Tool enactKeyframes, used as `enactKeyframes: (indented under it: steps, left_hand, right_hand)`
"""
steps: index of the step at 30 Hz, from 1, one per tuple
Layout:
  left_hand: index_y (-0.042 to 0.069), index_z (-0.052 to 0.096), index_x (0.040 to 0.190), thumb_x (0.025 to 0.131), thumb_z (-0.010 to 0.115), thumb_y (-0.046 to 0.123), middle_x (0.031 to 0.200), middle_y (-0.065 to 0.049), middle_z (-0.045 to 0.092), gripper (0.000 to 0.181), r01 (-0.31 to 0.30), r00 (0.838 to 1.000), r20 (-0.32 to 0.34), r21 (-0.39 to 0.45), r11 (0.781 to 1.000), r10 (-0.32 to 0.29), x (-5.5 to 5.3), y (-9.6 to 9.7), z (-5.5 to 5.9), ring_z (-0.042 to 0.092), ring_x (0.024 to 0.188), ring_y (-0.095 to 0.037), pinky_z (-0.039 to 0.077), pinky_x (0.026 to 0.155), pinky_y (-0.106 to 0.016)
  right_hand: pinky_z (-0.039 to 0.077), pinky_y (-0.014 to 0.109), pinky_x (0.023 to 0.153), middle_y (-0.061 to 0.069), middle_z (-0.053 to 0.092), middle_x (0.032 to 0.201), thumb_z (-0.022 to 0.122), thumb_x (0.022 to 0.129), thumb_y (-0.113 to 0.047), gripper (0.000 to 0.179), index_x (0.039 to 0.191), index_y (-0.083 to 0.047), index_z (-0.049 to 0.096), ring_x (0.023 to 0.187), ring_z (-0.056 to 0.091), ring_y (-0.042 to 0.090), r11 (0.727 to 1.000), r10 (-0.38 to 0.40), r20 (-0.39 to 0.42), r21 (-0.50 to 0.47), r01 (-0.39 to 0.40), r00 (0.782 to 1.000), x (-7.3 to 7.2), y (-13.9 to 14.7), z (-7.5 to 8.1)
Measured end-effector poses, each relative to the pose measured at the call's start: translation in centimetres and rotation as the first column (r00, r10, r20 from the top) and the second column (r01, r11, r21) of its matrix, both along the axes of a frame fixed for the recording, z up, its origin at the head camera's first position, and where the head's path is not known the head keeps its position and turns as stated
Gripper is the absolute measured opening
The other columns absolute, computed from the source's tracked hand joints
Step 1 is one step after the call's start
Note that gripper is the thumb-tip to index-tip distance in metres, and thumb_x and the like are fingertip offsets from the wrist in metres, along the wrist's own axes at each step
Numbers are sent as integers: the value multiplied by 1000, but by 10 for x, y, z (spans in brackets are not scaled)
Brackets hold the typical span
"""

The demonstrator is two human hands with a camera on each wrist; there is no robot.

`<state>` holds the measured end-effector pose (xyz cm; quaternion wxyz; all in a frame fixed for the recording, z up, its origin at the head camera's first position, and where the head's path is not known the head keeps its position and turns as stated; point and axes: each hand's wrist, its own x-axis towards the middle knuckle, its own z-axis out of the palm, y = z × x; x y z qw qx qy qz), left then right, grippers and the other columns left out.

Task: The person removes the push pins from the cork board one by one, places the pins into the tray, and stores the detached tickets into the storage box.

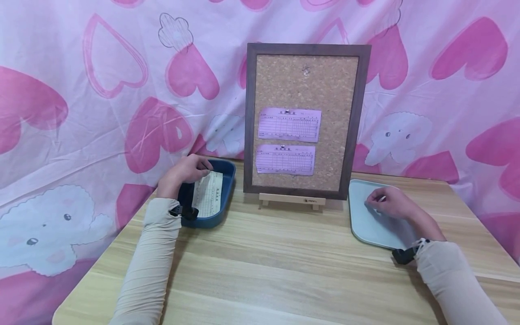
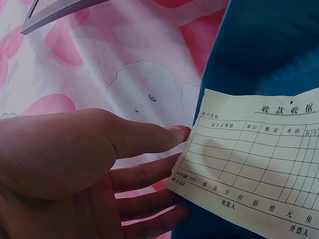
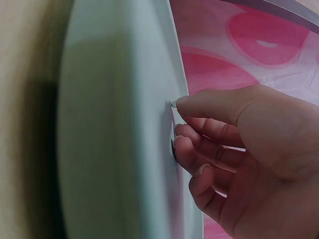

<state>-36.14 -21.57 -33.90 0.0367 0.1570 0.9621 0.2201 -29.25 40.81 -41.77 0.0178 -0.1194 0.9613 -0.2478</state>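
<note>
At the far end of the blue tray (image 1: pixel 229 198), my left hand (image 1: pixel 191 170) pinches the edge of a pale yellow receipt slip (image 1: pixel 210 194). In the left wrist view the thumb meets the slip's (image 2: pixel 249 154) side edge, with fingers partly hidden behind it. My right hand (image 1: pixel 392 203) is bent over the pale green tray (image 1: pixel 361 225), fingertips at its surface. A tiny shiny bit (image 3: pixel 173 103) shows at the thumb tip and a small dark bit (image 3: pixel 173 145) by the other fingertips; whether either is held is unclear.
Between the trays a framed cork board (image 1: pixel 306 95) stands on a small wooden easel (image 1: pixel 292 200). Two pink receipt slips (image 1: pixel 289 125) are pinned on it, and small shiny metal (image 1: pixel 306 71) sits near its top. A pink heart-patterned cloth (image 1: pixel 105 131) hangs behind the wooden table (image 1: pixel 284 271).
</note>
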Motion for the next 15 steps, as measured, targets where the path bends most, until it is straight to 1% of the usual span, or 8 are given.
enactKeyframes:
  steps: [3, 6, 10, 15]
  left_hand:
    - [0, 76, 125, 105, 62, 13, 125, -22, 77, 27, 5, 1000, -8, 1, 1000, -5, 0, 0, 0, 70, 117, -37, 55, 106, -53]
    - [-1, 75, 126, 106, 62, 15, 126, -23, 76, 29, -3, 1000, -9, 10, 1000, 3, 0, -1, 0, 70, 120, -39, 54, 109, -54]
    - [-2, 74, 128, 107, 62, 18, 129, -23, 76, 31, -20, 1000, -5, 21, 1000, 20, -2, -1, -1, 70, 123, -39, 53, 111, -55]
    - [0, 73, 131, 107, 62, 19, 132, -23, 75, 32, -41, 999, 2, 34, 999, 41, -2, 0, -1, 69, 124, -39, 52, 113, -56]
  right_hand:
    - [51, 23, 67, 7, 76, 94, 76, 99, -10, 13, 105, 1, 78, 82, 60, 13, 1000, -4, 1, 5, 4, 1000, 0, 0, -1]
    - [51, 23, 68, 6, 76, 93, 77, 98, -11, 13, 105, 1, 79, 82, 60, 13, 1000, -4, 2, 10, 4, 1000, 0, 0, -1]
    - [50, 23, 69, 7, 76, 94, 78, 98, -11, 15, 106, 1, 78, 85, 61, 16, 1000, -12, 9, 12, 12, 1000, 0, -1, 0]
    - [49, 23, 70, 8, 75, 96, 78, 97, -13, 18, 109, 1, 78, 88, 60, 18, 999, -44, 24, 6, 44, 999, 1, -3, 0]
